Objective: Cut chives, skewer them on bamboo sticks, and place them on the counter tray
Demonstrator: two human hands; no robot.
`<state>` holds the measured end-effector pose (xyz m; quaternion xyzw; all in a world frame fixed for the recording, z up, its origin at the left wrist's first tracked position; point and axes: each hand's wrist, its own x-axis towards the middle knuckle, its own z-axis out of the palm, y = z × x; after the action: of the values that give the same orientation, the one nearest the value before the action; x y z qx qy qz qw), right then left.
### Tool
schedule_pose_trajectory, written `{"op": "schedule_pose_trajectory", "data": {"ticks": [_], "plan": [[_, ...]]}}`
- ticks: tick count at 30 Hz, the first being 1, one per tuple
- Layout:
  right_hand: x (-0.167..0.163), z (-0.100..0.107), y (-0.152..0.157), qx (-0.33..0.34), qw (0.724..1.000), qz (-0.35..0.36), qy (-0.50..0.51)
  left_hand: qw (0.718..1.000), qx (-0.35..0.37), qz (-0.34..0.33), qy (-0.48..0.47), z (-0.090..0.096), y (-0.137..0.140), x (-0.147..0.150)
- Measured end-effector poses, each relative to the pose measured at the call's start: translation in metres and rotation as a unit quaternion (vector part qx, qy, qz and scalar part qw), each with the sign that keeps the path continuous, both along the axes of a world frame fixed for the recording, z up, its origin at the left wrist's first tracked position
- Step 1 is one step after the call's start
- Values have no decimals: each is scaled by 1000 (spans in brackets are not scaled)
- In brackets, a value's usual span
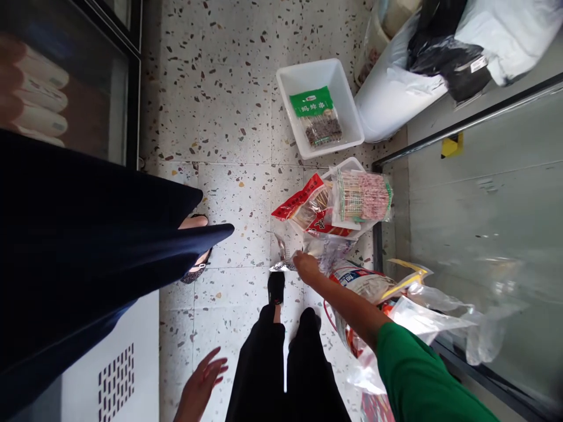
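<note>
My right hand [305, 266], at the end of a green sleeve, is closed on the edge of a shiny silvery plastic package [323, 249]. This package lies across the near side of a full white tub [356, 164]. In the same tub, just beyond my hand, sit a red-edged clear packet [308, 205] of stick-like pieces and a clear pack of pink skewered meat [365, 196]. Low at the left, my left hand [200, 384] hangs over the floor with its fingers apart, holding nothing.
A second white tub [288, 120] holds a green-topped packet [316, 117]. Bulging plastic bags [360, 281] stand right of my legs, beside a glass-fronted case [475, 205]. Another person in a dark garment [109, 217] stands at left near a fridge. A white roll [391, 94] leans at upper right.
</note>
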<state>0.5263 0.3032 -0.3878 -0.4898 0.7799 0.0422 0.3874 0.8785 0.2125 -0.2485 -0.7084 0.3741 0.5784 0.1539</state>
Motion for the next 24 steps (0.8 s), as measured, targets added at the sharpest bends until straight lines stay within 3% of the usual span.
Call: {"op": "schedule_pose_trajectory", "data": {"ticks": [3,6,10,13,19,22,24], "plan": [[13,35,55,0,1000,4,-1,996,5,-81,48,5,9,-35],[21,61,103,-6,1000,3,-7,969,-47,-235,67,7,25,-85],[37,99,139,-26,1000,2,-9,866,-209,-446,92,18,53,-165],[52,137,149,-53,998,-2,-21,812,-259,-521,40,41,76,-209],[72,212,168,-120,990,-73,-26,765,-242,-596,-37,109,110,-231],[80,238,188,-166,982,-89,-5,749,-190,-629,-80,129,118,-226],[86,251,205,-189,978,-89,13,738,-238,-628,-69,136,124,-219]]}}
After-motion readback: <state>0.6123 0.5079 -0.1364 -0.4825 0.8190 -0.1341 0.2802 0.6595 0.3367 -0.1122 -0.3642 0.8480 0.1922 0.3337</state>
